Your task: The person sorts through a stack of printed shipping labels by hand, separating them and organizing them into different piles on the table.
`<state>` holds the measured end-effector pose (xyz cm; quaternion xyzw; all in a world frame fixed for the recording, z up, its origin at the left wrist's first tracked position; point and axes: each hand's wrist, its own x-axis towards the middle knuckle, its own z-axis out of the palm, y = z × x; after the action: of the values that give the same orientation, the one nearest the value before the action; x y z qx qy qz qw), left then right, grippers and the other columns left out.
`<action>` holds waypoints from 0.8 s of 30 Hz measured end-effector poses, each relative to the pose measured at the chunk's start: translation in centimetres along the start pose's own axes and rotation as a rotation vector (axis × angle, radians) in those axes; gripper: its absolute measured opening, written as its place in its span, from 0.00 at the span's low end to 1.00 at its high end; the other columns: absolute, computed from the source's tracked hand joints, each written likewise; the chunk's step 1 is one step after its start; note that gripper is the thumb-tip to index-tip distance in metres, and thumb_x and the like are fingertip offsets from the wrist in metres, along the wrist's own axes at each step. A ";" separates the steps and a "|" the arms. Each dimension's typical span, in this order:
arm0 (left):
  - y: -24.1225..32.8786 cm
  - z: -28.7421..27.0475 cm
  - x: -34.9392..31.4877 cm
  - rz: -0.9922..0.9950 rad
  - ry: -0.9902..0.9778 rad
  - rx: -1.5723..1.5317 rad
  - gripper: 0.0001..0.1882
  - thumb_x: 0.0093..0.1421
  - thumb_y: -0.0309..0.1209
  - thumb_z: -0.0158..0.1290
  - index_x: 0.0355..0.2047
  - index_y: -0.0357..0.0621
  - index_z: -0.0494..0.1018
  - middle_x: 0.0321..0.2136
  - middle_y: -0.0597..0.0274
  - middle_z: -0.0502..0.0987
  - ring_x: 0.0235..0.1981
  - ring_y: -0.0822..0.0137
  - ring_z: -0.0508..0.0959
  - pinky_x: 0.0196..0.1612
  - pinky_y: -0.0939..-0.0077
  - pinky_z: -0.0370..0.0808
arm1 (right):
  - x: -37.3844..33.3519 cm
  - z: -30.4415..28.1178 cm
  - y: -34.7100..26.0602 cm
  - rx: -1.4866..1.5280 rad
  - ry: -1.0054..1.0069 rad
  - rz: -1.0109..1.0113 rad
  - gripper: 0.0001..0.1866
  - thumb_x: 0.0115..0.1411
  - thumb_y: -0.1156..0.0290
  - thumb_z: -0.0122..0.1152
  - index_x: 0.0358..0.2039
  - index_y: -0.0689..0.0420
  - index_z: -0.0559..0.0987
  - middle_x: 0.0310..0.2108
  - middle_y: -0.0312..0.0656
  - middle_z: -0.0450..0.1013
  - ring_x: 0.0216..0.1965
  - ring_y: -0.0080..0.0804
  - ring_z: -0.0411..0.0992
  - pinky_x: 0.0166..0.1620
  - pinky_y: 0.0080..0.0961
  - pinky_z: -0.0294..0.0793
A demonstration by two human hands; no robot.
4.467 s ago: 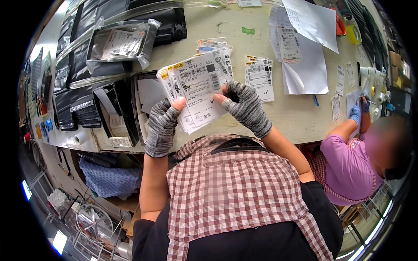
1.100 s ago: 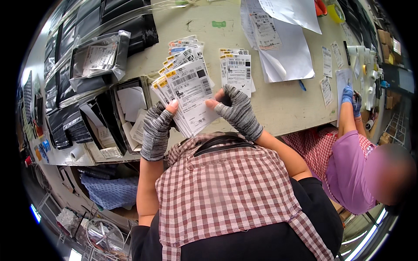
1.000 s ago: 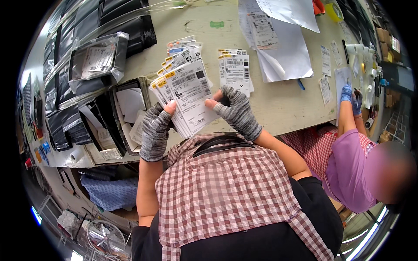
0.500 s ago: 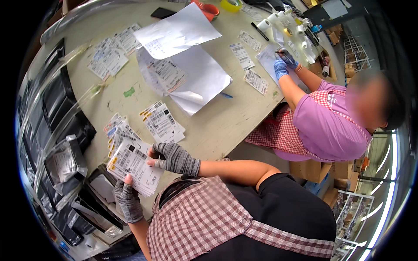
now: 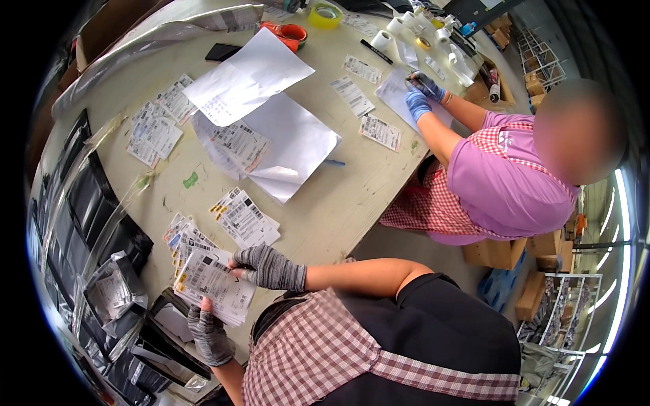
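Note:
A thick stack of white printed shipping labels (image 5: 223, 292) is held over the table's near edge. My left hand (image 5: 211, 336), in a grey fingerless glove, grips its lower edge, thumb on top and the other fingers mostly hidden. At its upper right side my right hand (image 5: 271, 268), gloved alike, pinches the labels' edge between thumb and fingers. Just beyond the stack lies a fanned row of labels (image 5: 189, 238) with yellow marks, partly covered by it. A second fanned pile of labels (image 5: 245, 220) rests on the table to its right.
Large white paper sheets (image 5: 298, 139) lie mid-table, near more labels (image 5: 156, 134). Black plastic bags (image 5: 101, 196) line the left side. At the back are a phone (image 5: 222, 52), orange tape (image 5: 288, 35) and yellow tape (image 5: 325, 15). A co-worker's gloved hands (image 5: 421, 95) work over paper at right.
The whole view has shifted, with the table things appearing farther left and the stack lower. Both my hands keep their hold on the labels.

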<state>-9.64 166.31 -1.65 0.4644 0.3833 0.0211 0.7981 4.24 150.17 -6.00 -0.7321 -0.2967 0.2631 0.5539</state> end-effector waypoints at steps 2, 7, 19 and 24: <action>0.0 0.5 -0.1 0.034 0.020 -0.009 0.29 0.55 0.36 0.56 0.54 0.34 0.62 0.47 0.56 0.71 0.46 0.65 0.72 0.51 0.71 0.68 | 0.0 0.1 0.2 0.005 0.009 -0.022 0.12 0.56 0.67 0.57 0.35 0.62 0.76 0.29 0.50 0.75 0.33 0.42 0.75 0.38 0.31 0.72; -0.6 0.0 0.0 0.072 0.016 -0.029 0.26 0.56 0.35 0.55 0.51 0.33 0.64 0.44 0.56 0.72 0.44 0.65 0.73 0.49 0.71 0.69 | 0.1 -0.2 -0.2 0.037 0.012 -0.029 0.12 0.56 0.66 0.56 0.36 0.62 0.75 0.28 0.51 0.74 0.32 0.44 0.74 0.37 0.32 0.72; -1.6 -2.0 0.8 0.144 -0.051 0.028 0.20 0.58 0.38 0.54 0.44 0.35 0.69 0.39 0.59 0.74 0.39 0.68 0.74 0.44 0.73 0.70 | 0.1 -0.7 0.1 0.166 -0.055 0.025 0.10 0.58 0.64 0.56 0.32 0.58 0.75 0.23 0.45 0.73 0.26 0.33 0.74 0.34 0.28 0.72; -1.3 -0.7 0.5 0.162 -0.032 0.032 0.18 0.58 0.38 0.54 0.41 0.36 0.70 0.36 0.61 0.74 0.37 0.69 0.73 0.42 0.74 0.70 | 0.1 -0.5 0.5 0.113 -0.045 0.022 0.12 0.58 0.61 0.55 0.32 0.58 0.75 0.23 0.46 0.73 0.27 0.37 0.74 0.33 0.30 0.71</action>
<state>-10.18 166.31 -3.13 0.5070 0.3320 0.0720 0.7922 4.72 149.81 -6.31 -0.6967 -0.2857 0.3018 0.5847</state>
